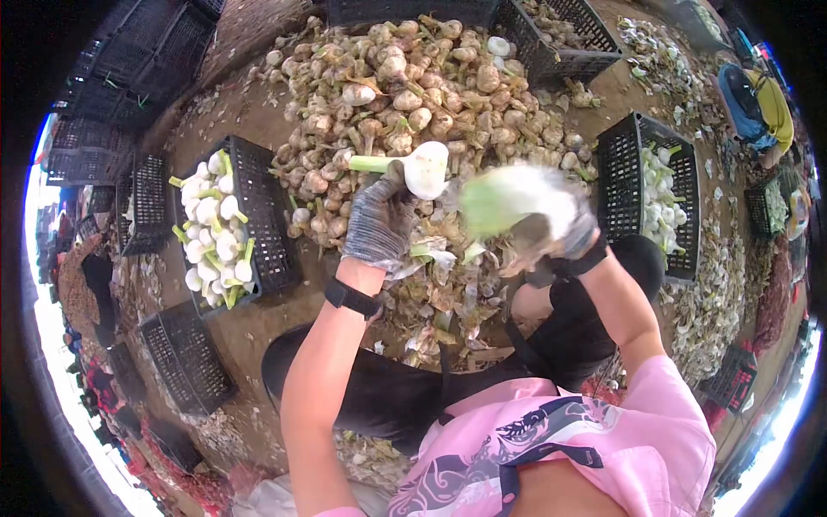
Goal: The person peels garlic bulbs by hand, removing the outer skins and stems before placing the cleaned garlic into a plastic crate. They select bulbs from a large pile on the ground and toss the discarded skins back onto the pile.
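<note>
My left hand (379,215), in a grey striped glove, is closed round a peeled white garlic bulb (426,171) whose green stem points left. To its right, my right hand (556,220) is gloved and smeared by motion. A blurred white and pale green shape (512,200) is at its fingers, seemingly garlic or its peel. Beyond both hands lies a large heap of unpeeled garlic (405,95). Loose peels (439,297) cover the ground below them.
A black crate (267,215) of peeled garlic stands left, another crate (622,185) right. An empty-looking crate (185,358) sits lower left, stacked crates (129,65) upper left. A crate (575,62) stands behind the heap. Another person (758,108) is far right.
</note>
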A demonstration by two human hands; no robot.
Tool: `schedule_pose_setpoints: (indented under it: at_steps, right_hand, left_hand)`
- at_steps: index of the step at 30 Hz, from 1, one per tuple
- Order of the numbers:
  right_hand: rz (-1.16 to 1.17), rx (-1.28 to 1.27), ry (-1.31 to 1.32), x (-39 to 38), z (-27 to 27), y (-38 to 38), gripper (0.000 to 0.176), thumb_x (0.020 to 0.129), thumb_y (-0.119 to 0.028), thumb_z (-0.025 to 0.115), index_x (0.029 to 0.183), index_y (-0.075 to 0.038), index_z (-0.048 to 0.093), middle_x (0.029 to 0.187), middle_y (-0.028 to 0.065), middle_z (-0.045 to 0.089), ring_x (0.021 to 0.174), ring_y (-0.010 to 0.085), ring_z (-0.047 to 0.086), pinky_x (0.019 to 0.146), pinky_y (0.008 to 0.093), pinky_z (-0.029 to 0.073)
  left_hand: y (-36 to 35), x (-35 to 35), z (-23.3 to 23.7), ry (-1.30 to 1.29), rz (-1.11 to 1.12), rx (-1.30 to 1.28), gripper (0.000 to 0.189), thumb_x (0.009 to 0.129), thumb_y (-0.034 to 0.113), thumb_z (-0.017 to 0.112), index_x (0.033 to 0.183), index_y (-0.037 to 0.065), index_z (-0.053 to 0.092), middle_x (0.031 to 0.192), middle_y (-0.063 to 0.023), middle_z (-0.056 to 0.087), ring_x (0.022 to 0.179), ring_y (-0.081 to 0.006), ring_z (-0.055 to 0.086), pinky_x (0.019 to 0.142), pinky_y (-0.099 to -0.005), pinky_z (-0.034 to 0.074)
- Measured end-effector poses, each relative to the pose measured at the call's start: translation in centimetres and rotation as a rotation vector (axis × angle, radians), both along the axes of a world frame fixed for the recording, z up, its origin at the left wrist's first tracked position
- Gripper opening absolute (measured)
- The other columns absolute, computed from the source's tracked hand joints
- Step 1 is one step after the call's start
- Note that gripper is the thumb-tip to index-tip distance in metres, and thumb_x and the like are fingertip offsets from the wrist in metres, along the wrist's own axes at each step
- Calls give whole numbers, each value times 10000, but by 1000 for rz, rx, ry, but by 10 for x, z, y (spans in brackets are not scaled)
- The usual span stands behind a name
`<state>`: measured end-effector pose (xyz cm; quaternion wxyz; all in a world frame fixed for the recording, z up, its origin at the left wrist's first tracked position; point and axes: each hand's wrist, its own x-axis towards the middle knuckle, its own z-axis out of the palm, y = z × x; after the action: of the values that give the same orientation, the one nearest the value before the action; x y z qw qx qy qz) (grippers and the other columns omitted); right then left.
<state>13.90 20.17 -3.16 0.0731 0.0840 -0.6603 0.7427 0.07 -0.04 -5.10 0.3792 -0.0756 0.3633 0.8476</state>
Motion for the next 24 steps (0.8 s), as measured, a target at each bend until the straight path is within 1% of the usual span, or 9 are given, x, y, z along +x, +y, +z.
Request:
schedule_pose_setpoints:
  at_steps: [2, 4, 7, 8, 12, 14, 20, 22, 24]
  right_hand:
    - [-321, -1022, -146, -2, 13, 3, 475, 764, -292, 610, 1115, 10, 503, 1122, 156, 529, 975, 277, 549, 873, 379, 418]
    - [-61, -960, -147, -6, 26, 21, 437, 776, -252, 597, 1107, 16, 497, 1043, 167, 567, 930, 258, 564, 833, 369, 441]
    - [132, 227, -574, -22, 19, 18, 443, 793, -264, 598, 1143, -21, 475, 1016, 123, 588, 851, 210, 572, 771, 300, 448]
    - [-39, 821, -296, -29, 8, 5, 482, 768, -296, 631, 1139, -32, 473, 1028, 115, 578, 842, 208, 574, 743, 287, 447]
    - [-384, 685, -364, -24, 27, -42, 569, 668, -330, 722, 1084, -26, 480, 914, 140, 583, 827, 269, 571, 744, 352, 447]
    - [-492, 865, 108, -29, 23, -51, 450, 650, -222, 726, 997, -43, 503, 848, 127, 576, 750, 266, 577, 652, 331, 463]
    - [-683, 614, -159, -40, -7, -31, 194, 747, -35, 534, 940, -23, 516, 781, 138, 587, 716, 268, 590, 638, 306, 468]
    - [-207, 1315, -394, -40, -86, 12, 249, 781, -131, 529, 1005, -22, 516, 819, 158, 597, 731, 293, 590, 669, 330, 471]
    - [90, 1306, -448, -33, -91, 12, 296, 795, -182, 528, 1044, -23, 507, 846, 177, 598, 758, 305, 588, 691, 348, 469]
  left_hand:
    - [-3, -2, -2, 12, 10, -65, 281, 799, 186, 602, 1014, 14, 546, 1004, -83, 592, 915, -153, 573, 769, -258, 495]
    - [2, -2, 2, -15, 69, -83, 118, 847, 104, 526, 955, 56, 528, 895, -42, 582, 808, -146, 584, 700, -251, 500]
    - [5, 3, 14, 43, 73, -168, 127, 839, 115, 542, 945, 47, 525, 884, -42, 576, 780, -145, 584, 672, -261, 509]
    - [5, 3, 13, 46, 77, -167, 127, 839, 115, 542, 945, 47, 525, 884, -42, 576, 780, -145, 584, 672, -261, 509]
    - [11, 10, 11, 28, 107, -295, 161, 806, 147, 599, 929, 50, 560, 855, -45, 596, 747, -148, 592, 657, -274, 510]
    - [13, 18, 12, 246, 121, -307, 181, 821, 130, 582, 959, 24, 533, 863, -41, 572, 711, -103, 549, 645, -229, 463]
    - [5, 17, 2, 282, 81, -280, 161, 826, 78, 554, 974, 19, 535, 919, -65, 587, 816, -152, 586, 703, -272, 509]
    - [4, 15, 2, 111, 51, -32, 177, 826, 105, 557, 974, 10, 534, 927, -87, 590, 853, -179, 589, 738, -294, 521]
    - [2, 9, 7, 13, 27, -81, 179, 825, 122, 559, 955, 2, 534, 936, -97, 588, 880, -197, 586, 760, -309, 526]
